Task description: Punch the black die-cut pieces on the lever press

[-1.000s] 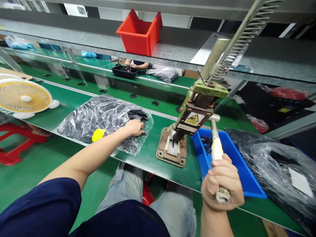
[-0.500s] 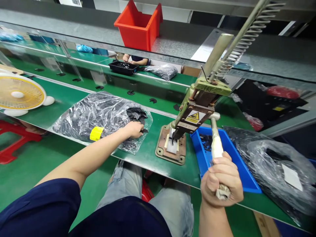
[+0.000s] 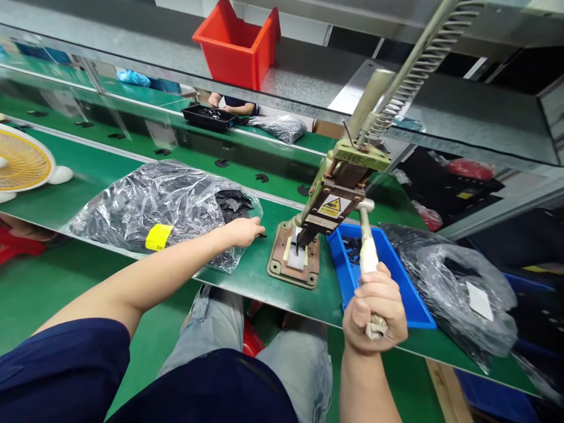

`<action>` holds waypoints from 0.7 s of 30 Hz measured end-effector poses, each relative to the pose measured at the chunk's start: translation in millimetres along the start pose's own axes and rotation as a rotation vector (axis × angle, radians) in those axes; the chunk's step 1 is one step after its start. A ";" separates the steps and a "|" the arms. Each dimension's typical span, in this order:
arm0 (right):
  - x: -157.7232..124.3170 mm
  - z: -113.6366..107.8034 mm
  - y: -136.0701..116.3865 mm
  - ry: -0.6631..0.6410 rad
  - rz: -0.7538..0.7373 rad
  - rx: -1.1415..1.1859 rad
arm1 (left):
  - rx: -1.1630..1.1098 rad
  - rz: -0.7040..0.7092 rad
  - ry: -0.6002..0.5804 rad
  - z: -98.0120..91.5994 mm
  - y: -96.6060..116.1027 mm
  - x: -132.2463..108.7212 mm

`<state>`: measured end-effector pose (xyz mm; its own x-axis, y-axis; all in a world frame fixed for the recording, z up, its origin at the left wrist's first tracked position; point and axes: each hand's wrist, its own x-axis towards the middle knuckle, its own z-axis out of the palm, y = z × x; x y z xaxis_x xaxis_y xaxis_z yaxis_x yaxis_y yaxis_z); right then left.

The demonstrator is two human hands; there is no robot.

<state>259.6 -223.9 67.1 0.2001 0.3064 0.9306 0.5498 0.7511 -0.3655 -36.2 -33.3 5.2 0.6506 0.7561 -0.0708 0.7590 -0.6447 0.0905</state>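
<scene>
Change: left hand (image 3: pixel 241 231) now clear of the bag (image 3: pixel 145 202), nearer the press (image 3: pixel 330 205), grip pinching a dark piece (image 3: pixel 261 235), shape unclear; right hand (image 3: pixel 375 308) grip stays closed on the lever handle (image 3: pixel 368 258).

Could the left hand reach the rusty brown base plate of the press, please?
Probably yes: the left hand sits just beside the rusty brown base plate, only green bench between them.

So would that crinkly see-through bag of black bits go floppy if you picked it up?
Probably floppy: the clear crinkled plastic bag of small black pieces lies slumped and wrinkled on the green bench. Stuffed that full, it likely feels heavy. Pieces might spill from the open end near the left hand.
</scene>
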 end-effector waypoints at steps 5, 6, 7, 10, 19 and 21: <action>-1.0 1.9 0.8 0.032 -0.012 -0.023 | -0.224 0.012 0.120 8.3 27.1 3.5; -1.1 1.9 0.8 0.032 -0.015 -0.018 | -0.299 -0.031 0.134 12.1 31.0 5.2; -1.2 1.7 0.7 0.031 -0.018 -0.012 | -0.376 -0.085 0.141 16.4 33.6 6.8; -0.9 0.0 0.0 0.015 -0.016 -0.007 | -0.593 -0.237 0.153 27.2 34.9 10.1; -0.8 3.1 -0.1 0.045 -0.023 -0.035 | -1.210 -0.231 -0.022 10.3 57.7 27.3; -0.6 2.8 -0.6 0.032 -0.012 -0.053 | -1.225 -0.230 -0.026 10.7 65.8 35.4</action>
<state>256.9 -223.0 66.6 0.2190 0.2780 0.9353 0.5942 0.7223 -0.3539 37.1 -50.1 -2.0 0.5167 0.8259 -0.2258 0.3435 0.0416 0.9382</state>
